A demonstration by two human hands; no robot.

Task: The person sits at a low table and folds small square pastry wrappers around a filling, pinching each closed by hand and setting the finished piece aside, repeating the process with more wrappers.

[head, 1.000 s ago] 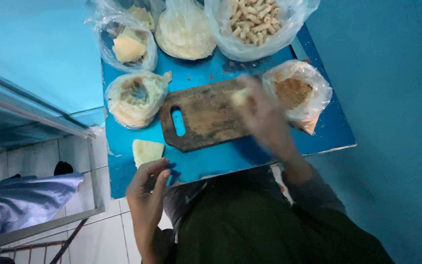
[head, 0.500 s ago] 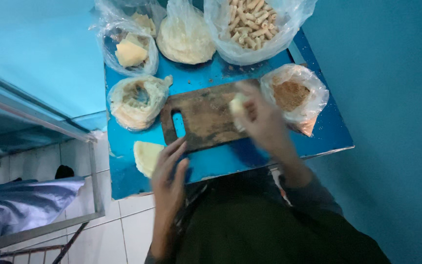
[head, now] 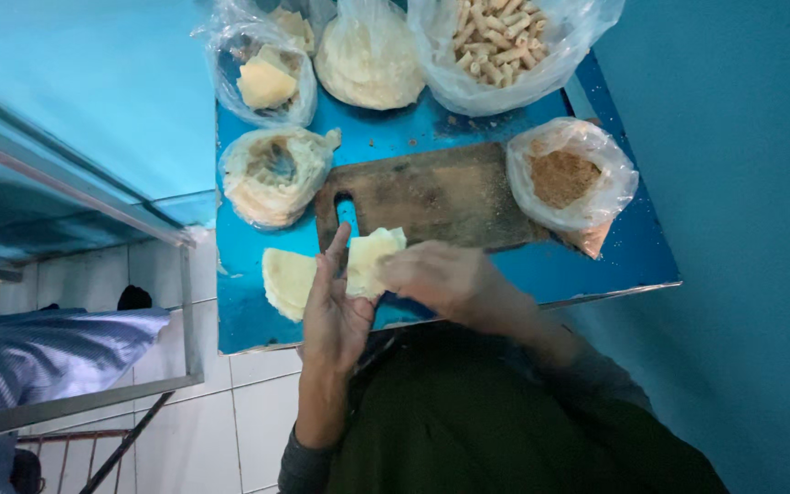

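Pale dough sheet pinched between both hands, left flat-open, right curled, below clear bags.

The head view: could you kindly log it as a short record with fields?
left hand: open, behind a pale dough sheet
right hand: blurred, on the same sheet
second sheet: flat on the blue table
cutting board: wooden, bare, beyond the hands
bags: crumbs, rolled sticks
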